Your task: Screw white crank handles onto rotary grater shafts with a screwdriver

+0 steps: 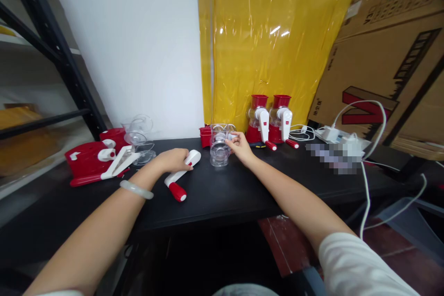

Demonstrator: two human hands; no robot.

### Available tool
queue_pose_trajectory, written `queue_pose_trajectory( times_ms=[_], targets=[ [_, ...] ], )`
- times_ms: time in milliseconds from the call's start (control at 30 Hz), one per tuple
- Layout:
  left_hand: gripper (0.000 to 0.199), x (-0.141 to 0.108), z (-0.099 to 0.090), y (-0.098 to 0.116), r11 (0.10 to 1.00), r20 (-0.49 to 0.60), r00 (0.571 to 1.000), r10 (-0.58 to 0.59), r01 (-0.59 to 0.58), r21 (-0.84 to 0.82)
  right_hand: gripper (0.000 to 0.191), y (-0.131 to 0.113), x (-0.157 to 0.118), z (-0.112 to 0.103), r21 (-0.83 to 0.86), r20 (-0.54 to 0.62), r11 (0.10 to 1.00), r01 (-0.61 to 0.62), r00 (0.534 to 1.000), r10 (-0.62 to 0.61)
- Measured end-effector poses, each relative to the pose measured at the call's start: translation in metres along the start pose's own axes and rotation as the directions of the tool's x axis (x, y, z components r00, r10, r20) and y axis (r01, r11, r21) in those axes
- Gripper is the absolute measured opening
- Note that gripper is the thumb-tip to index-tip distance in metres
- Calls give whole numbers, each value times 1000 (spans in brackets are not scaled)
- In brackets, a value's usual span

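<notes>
On the black table, my left hand (173, 160) is closed round a white crank handle (176, 176) with a red grip (177, 191) pointing toward me. The fingers lie over the arm's middle and hide part of it. My right hand (242, 149) pinches the upper right side of a clear plastic grinder body (219, 155), which stands upright. White parts show through or behind the clear plastic, but their shape is hard to make out. Just behind it sits a red hopper piece (205, 137). The crank handle and the clear body are apart.
Two upright red-and-white rotary graters (259, 120) stand at the back right. Red bases (88, 163), with white crank arms and clear plastic bodies (138, 136), lie to the left. White cables (381, 115), a power strip (333, 134) and cardboard boxes (385, 60) are at right.
</notes>
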State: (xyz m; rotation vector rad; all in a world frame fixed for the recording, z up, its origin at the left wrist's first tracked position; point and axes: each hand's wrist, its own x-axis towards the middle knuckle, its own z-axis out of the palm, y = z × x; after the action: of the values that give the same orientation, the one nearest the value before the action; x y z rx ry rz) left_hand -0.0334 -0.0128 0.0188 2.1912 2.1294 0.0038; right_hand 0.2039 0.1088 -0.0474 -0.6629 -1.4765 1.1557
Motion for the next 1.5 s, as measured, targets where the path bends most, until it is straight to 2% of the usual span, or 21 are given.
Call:
queue_pose_trajectory(
  times_ms=[100, 167, 267, 300, 333, 367, 400, 467, 500, 567, 633, 800, 933, 1000, 1100, 1267, 1333, 1400, 1467, 1500],
  targets=[
    [38, 1, 1, -12, 980, -34, 998, 61, -67, -187, 61, 7, 3, -1, 15, 35, 999, 29, 999, -29],
    [42, 0, -3, -19, 934, -60, 993, 103, -117, -338, 54, 9, 6, -4, -18, 69, 997, 76, 995, -74],
    [48, -8, -13, -28, 802, -37, 990, 134, -131, -583, 33, 5, 12, -17, -218, 128, 961, 169, 981, -144],
    [49, -11, -17, -31, 751, -17, 990, 140, -117, -649, 27, 2, 13, -24, -346, 146, 918, 194, 978, -151],
    [49, -14, -21, -34, 711, 0, 992, 130, -93, -697, 24, -1, 14, -31, -503, 149, 838, 213, 976, -159],
    [47, -18, -24, -35, 666, 6, 993, 116, -73, -742, 27, -4, 15, -39, -669, 164, 712, 215, 976, -141],
    [46, -21, -27, -36, 606, 5, 994, 108, -62, -793, 32, -6, 14, -47, -815, 163, 550, 183, 983, -86],
    [44, -27, -31, -34, 436, -2, 992, 124, -56, -898, 47, -9, 13, -59, -969, 135, 218, 116, 988, 73],
    [45, -29, -32, -31, 334, -7, 989, 145, -55, -941, 51, -9, 11, -63, -983, 120, 153, 101, 986, 119],
    [44, -32, -32, -22, 149, -20, 985, 173, -46, -988, 53, -9, 9, -68, -992, 104, 87, 89, 977, 189],
    [39, -34, -29, -12, 31, -27, 980, 199, -34, -999, 48, -10, 6, -68, -995, 92, 56, 81, 970, 225],
    [35, -33, -17, 10, -66, -49, 961, 271, -32, -997, 40, -18, 2, -61, -996, 60, -53, 74, 972, 228],
    [34, -34, -11, 16, -156, -80, 940, 331, -29, -987, 40, -22, 0, -55, -994, 31, -95, 56, 970, 242],
    [41, -35, -9, 14, -152, -95, 914, 393, -37, -988, 41, -24, -1, -53, -994, 21, -98, 47, 968, 248],
    [52, -36, -9, 9, -97, -73, 883, 464, -31, -995, 40, -28, -3, -53, -994, 22, -94, 48, 966, 259],
    [50, -34, -9, 11, -14, 16, 896, 443, 25, -1000, 38, -36, -6, -56, -995, 12, -88, 37, 962, 272],
    [48, -31, -7, 17, 32, 30, 923, 384, 19, -999, 38, -38, -8, -56, -996, 6, -83, 30, 960, 279],
    [45, -25, -3, 22, 131, 14, 966, 258, -21, -991, 38, -40, -8, -57, -997, 4, -76, 27, 959, 285],
    [38, -18, 1, 25, 320, -89, 994, 63, -104, -942, 36, -42, -8, -57, -997, 7, -67, 28, 957, 290],
    [36, -14, 3, 26, 446, -178, 984, -21, -150, -882, 35, -43, -8, -57, -998, 10, -61, 29, 956, 292]
  ],
)
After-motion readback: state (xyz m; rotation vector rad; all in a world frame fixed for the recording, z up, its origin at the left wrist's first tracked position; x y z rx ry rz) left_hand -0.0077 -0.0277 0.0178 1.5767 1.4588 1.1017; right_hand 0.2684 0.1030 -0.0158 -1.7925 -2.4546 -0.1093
